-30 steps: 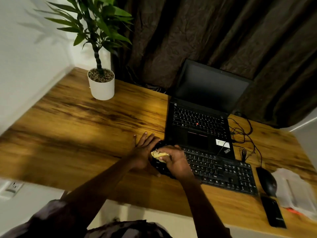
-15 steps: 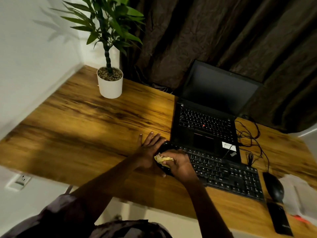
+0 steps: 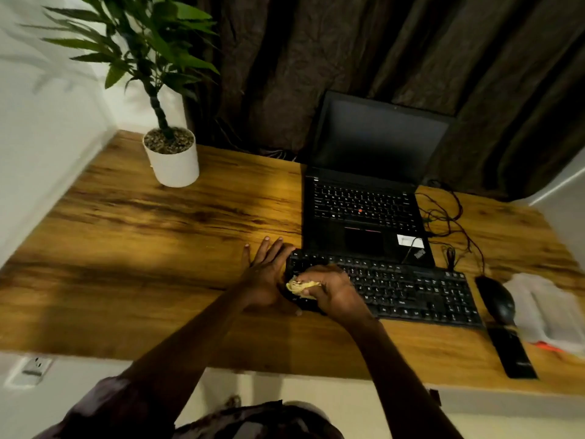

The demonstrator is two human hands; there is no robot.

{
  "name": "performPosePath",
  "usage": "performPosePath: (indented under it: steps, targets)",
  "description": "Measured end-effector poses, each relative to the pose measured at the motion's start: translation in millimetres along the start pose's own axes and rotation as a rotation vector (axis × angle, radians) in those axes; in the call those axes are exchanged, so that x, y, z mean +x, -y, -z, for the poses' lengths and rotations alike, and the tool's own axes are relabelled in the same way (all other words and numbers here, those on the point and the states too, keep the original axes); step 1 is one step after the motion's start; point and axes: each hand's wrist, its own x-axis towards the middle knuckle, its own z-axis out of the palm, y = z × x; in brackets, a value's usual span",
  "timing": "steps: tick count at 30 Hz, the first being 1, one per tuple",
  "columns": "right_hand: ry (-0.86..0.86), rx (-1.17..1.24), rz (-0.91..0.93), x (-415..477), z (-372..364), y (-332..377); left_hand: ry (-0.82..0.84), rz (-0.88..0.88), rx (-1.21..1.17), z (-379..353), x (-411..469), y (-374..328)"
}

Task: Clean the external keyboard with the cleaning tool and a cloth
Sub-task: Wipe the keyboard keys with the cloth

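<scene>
Gripping a crumpled yellow cloth [image 3: 303, 287], the right hand [image 3: 335, 291] was pressed onto the external keyboard's [image 3: 408, 288] left end, which was steadied by the flat, spread left hand [image 3: 264, 274] alongside.

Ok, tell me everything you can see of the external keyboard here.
Black, plastic-looking, with pale key legends, the external keyboard lies flat on the wooden desk directly in front of the laptop, a mouse off its right end. The left hand rests flat against its left end; the right hand presses a yellowish cloth onto its left keys.
</scene>
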Motion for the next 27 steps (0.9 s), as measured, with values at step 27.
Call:
performPosePath:
  steps: [27]
  targets:
    - [-0.156, -0.098, -0.056, -41.2, 35.9, -48.4, -0.016, -0.068, -0.166, -1.2, 2.5, 6.0]
